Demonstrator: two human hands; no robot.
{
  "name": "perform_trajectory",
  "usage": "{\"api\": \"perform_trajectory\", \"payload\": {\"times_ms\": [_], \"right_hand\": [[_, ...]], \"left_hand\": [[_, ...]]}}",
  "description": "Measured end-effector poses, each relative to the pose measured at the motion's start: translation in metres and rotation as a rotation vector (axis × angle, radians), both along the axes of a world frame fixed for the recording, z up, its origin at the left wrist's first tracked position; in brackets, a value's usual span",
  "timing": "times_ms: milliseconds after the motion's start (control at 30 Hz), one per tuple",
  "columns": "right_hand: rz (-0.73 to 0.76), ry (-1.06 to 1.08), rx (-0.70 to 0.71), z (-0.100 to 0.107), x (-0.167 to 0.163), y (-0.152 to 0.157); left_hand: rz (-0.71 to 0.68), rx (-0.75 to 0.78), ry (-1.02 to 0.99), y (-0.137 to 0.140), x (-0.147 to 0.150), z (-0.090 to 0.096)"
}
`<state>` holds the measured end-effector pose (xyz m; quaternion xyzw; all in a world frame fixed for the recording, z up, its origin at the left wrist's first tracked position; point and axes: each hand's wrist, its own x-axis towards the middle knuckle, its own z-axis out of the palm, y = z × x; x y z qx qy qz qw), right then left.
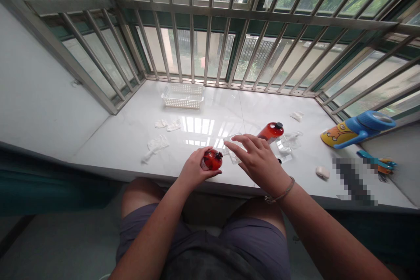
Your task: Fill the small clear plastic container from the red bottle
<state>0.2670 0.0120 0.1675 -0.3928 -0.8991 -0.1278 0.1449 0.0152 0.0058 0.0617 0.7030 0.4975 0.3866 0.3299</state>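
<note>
In the head view my left hand (pixel 196 167) is closed round a red bottle (pixel 212 160) with a small black top, held tilted near the front edge of the white counter. My right hand (pixel 259 157) hovers to the right of it, fingers stretched and apart, nothing seen in them. Beneath those fingers lies a clear plastic piece (pixel 234 154), partly hidden. Just beyond the right hand is a second red bottle (pixel 271 131) with a black cap. A small black item (pixel 279 161) shows beside the hand's back edge; its kind is unclear.
Clear plastic packaging (pixel 288 142) lies right of the second bottle. Crumpled white wrappers (pixel 157 143) are on the left, a white basket (pixel 183 98) at the back. On the right are a blue and yellow flask (pixel 351 131), a whitish lump (pixel 323 173) and a blue-orange tool (pixel 387 165).
</note>
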Motion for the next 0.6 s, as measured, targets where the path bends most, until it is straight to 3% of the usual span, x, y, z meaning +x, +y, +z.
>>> {"api": "perform_trajectory", "payload": {"times_ms": [600], "right_hand": [[0.042,-0.02,0.055,-0.0036,0.0016,0.0024]], "left_hand": [[0.004,-0.01,-0.002,0.0002,-0.0006,-0.0011]]}}
